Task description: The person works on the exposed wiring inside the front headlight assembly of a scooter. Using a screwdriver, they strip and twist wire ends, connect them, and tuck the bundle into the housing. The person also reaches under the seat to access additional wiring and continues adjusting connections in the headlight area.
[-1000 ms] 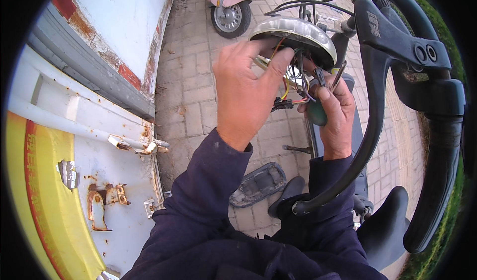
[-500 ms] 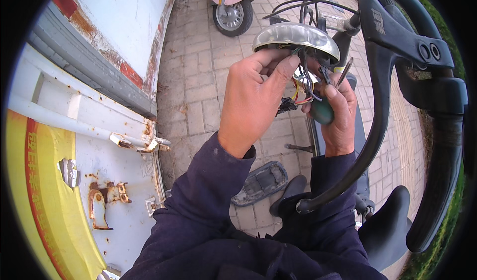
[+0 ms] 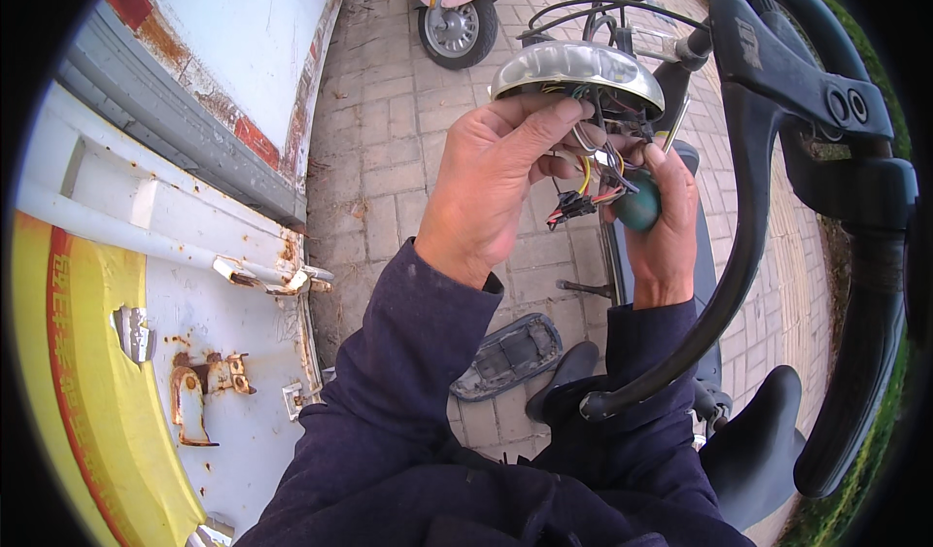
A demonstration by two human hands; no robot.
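Note:
A silver lamp housing (image 3: pixel 578 71) with an open underside hangs at the handlebar, coloured wires trailing from it. My left hand (image 3: pixel 496 168) pinches thin wires just under its rim. A black connector (image 3: pixel 573 207) with red and yellow leads dangles beside that hand. My right hand (image 3: pixel 666 217) grips a tool with a rounded green handle (image 3: pixel 637 204) and a metal shaft pointing up, its thumb close to the wiring. The hidden fingers of both hands cannot be made out fully.
A black handlebar lever (image 3: pixel 729 236) arches down on the right beside a grip. A pink scooter (image 3: pixel 452 22) stands behind. A rusty white metal panel (image 3: pixel 238 324) with yellow covering lines the left. A grey tray (image 3: pixel 505 358) lies on the paving (image 3: pixel 379 188) near my dark shoe.
The lamp housing has shifted slightly right and down. My left hand has moved a little right, with its thumb higher among the wires. The connector hangs further right.

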